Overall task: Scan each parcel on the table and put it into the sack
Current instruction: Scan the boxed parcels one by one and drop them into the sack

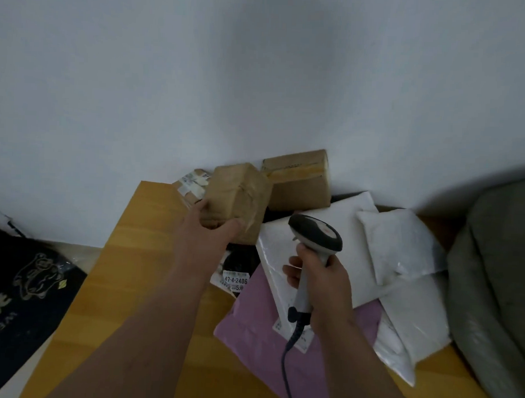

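Scanning step: the left hand [212, 227] grips a tape-wrapped brown cardboard parcel [239, 199] above the wooden counter [140, 254] — the right hand [324, 278] clasps a grey handheld scanner [315, 233]. Next, likely, aim at its label — none visible here.

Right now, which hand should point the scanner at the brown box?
The right hand. It already grips the grey-and-black handheld scanner, whose head sits close to the brown paper-wrapped box. The left hand is busy holding that box up.

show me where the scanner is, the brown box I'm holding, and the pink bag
scanner [316, 232]: head view, on its dark head.
brown box [239, 195]: head view, on its taped front face.
pink bag [252, 320]: head view, on its bare left part.
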{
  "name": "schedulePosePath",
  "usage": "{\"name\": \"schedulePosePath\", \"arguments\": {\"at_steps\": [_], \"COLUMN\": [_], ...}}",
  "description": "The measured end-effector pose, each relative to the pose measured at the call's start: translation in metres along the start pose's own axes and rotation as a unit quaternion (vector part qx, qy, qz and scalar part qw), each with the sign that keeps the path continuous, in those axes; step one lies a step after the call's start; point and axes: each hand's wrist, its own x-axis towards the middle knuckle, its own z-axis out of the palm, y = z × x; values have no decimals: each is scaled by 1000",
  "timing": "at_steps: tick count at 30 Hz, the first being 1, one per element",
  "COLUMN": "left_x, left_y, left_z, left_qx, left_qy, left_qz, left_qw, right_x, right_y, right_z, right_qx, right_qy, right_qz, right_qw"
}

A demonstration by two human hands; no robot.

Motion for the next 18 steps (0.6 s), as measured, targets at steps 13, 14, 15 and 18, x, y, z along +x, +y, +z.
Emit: {"name": "schedulePosePath", "arguments": {"at_steps": [13, 14, 15, 18], "left_x": [-102, -108, -114, -131], "left_y": [-21, -24, -27, -28], "left_z": [-77, -82, -87, -97], "left_qx": [-351, -338, -324, -291], "left_qy": [-277, -284, -287, -279], "left_qz": [-249, -244, -237, -182], "left_qw": [860, 863, 870, 897], "right_x": [-119, -128, -138, -166], "right_y": [12, 13, 15, 21], "right_z": [20, 20, 19, 15], "right_qx": [119, 129, 135, 142], "right_qy": [-8, -17, -24, -13], "right_qz": [-51, -60, -72, -99], "right_qw": [992, 990, 988, 985]}}
